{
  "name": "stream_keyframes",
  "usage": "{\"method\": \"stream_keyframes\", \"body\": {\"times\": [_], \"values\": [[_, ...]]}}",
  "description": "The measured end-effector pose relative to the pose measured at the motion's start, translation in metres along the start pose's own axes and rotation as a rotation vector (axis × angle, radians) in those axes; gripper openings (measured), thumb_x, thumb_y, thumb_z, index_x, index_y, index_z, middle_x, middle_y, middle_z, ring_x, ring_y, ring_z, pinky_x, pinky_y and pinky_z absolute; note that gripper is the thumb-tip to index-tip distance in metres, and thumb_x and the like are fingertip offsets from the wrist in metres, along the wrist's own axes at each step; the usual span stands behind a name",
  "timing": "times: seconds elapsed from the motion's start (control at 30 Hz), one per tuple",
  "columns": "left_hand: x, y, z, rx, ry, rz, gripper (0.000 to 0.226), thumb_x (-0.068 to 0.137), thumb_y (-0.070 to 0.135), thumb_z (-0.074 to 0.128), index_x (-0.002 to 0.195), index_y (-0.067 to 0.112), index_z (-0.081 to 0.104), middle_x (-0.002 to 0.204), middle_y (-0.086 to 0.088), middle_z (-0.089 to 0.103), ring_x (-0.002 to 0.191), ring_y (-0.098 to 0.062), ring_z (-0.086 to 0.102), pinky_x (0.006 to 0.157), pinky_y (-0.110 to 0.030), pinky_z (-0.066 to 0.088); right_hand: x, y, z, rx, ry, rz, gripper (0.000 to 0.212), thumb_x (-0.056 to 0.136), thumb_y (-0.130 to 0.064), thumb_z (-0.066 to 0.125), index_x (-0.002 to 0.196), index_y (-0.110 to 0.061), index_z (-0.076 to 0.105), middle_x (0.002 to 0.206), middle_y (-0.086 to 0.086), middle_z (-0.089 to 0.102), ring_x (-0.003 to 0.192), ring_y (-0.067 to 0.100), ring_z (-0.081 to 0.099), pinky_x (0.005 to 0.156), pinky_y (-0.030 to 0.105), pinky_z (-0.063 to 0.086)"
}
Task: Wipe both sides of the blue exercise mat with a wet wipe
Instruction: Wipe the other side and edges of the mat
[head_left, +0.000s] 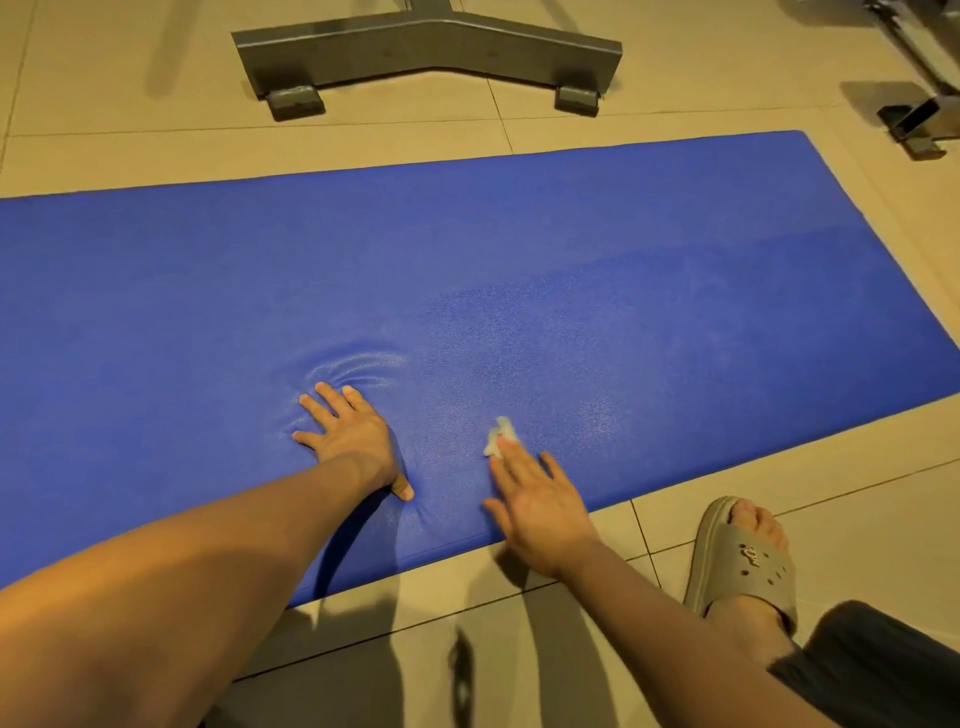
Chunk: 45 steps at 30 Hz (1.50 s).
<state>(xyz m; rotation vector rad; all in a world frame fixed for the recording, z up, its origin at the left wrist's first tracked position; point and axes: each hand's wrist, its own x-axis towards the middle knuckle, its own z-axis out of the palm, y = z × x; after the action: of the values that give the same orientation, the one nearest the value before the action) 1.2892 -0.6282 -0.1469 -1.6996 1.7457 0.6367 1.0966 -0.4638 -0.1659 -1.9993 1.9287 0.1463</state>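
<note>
Left grip (349, 438) released, palm pressing blue mat (623, 249); right grip (540, 514) released, flat on wet wipe (501, 434).

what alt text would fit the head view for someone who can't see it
A person's right hand presses a wet wipe onto a blue exercise mat with straight fingers, while the left hand presses flat beside it, denting the mat. The mat lies on tiled floor, a grey metal base beyond it.
</note>
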Motion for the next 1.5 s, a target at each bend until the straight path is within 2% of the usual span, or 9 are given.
{"method": "stream_keyframes", "body": {"times": [0.1,0.23,0.4,0.53,0.77,1.0,1.2,1.43,1.5], "values": [[0.0,0.0,0.0,0.002,0.003,0.001,0.177,0.039,0.061,0.097,0.155,-0.003,-0.02,0.16,-0.033,-0.024,0.147,-0.057,-0.017,0.114,-0.074,0.018,-0.002,0.026,-0.011,0.099,0.108,0.2,0.049,0.104,-0.04,0.033,0.147,-0.02,0.044,0.165,0.0,0.024,0.145,0.018,0.033,0.114,0.045,0.036],[-0.001,0.001,0.0,0.007,0.002,0.002,0.177,0.039,0.062,0.097,0.155,-0.003,-0.02,0.16,-0.033,-0.023,0.147,-0.057,-0.016,0.114,-0.073,0.019,0.02,0.025,-0.022,0.301,0.259,0.467,0.021,0.098,-0.025,0.061,0.11,-0.011,0.071,0.129,0.008,0.055,0.111,0.027,0.058,0.092,0.038,0.05],[-0.001,0.001,0.0,0.03,0.007,-0.014,0.177,0.038,0.064,0.096,0.155,-0.003,-0.019,0.16,-0.033,-0.022,0.147,-0.057,-0.015,0.113,-0.073,0.021,0.046,0.002,-0.025,0.606,0.306,0.775,0.012,0.097,-0.014,0.059,0.107,-0.007,0.061,0.116,0.009,0.056,0.094,0.027,0.059,0.075,0.032,0.042],[0.001,0.003,0.0,0.027,0.008,-0.017,0.178,0.037,0.063,0.096,0.155,-0.003,-0.019,0.16,-0.033,-0.022,0.148,-0.057,-0.015,0.114,-0.072,0.021,0.052,-0.037,-0.02,0.61,0.221,0.697,0.011,0.098,-0.012,0.055,0.108,-0.007,0.059,0.114,0.009,0.058,0.099,0.028,0.059,0.074,0.029,0.037],[0.002,0.001,0.001,0.023,0.01,-0.012,0.179,0.036,0.063,0.097,0.154,-0.003,-0.02,0.16,-0.033,-0.022,0.147,-0.057,-0.015,0.113,-0.073,0.021,0.029,-0.062,-0.004,0.408,0.036,0.239,0.016,0.098,-0.023,0.052,0.1,-0.013,0.065,0.107,0.007,0.056,0.093,0.031,0.059,0.075,0.041,0.049],[0.002,-0.001,0.002,0.01,0.015,0.005,0.18,0.034,0.063,0.097,0.155,-0.003,-0.02,0.16,-0.033,-0.022,0.147,-0.057,-0.015,0.113,-0.074,0.02,0.004,0.036,-0.016,0.33,0.234,0.664,0.016,0.098,-0.028,0.058,0.093,-0.015,0.064,0.099,0.006,0.061,0.083,0.03,0.061,0.063,0.034,0.039],[0.002,-0.001,0.001,-0.001,0.012,0.004,0.18,0.034,0.062,0.097,0.154,-0.003,-0.02,0.16,-0.033,-0.023,0.147,-0.057,-0.016,0.113,-0.074,0.02,0.014,-0.021,0.0,0.532,0.318,0.78,0.023,0.102,-0.023,0.05,0.106,-0.003,0.06,0.107,0.015,0.062,0.091,0.036,0.062,0.075,0.039,0.046],[0.0,0.001,0.0,0.012,0.014,-0.017,0.18,0.035,0.063,0.097,0.155,-0.002,-0.02,0.161,-0.032,-0.022,0.148,-0.056,-0.015,0.114,-0.072,0.021,0.0,-0.085,0.017,0.446,0.205,0.226,0.022,0.092,-0.017,0.056,0.112,-0.012,0.061,0.115,0.01,0.053,0.093,0.031,0.06,0.082,0.04,0.053],[0.0,0.001,0.0,0.009,0.012,-0.014,0.18,0.035,0.063,0.097,0.155,-0.002,-0.02,0.161,-0.032,-0.022,0.148,-0.056,-0.015,0.114,-0.072,0.021,-0.005,-0.068,0.021,0.409,0.207,0.149,0.012,0.092,-0.016,0.061,0.103,-0.015,0.064,0.109,0.007,0.054,0.084,0.029,0.062,0.071,0.039,0.056]]}}
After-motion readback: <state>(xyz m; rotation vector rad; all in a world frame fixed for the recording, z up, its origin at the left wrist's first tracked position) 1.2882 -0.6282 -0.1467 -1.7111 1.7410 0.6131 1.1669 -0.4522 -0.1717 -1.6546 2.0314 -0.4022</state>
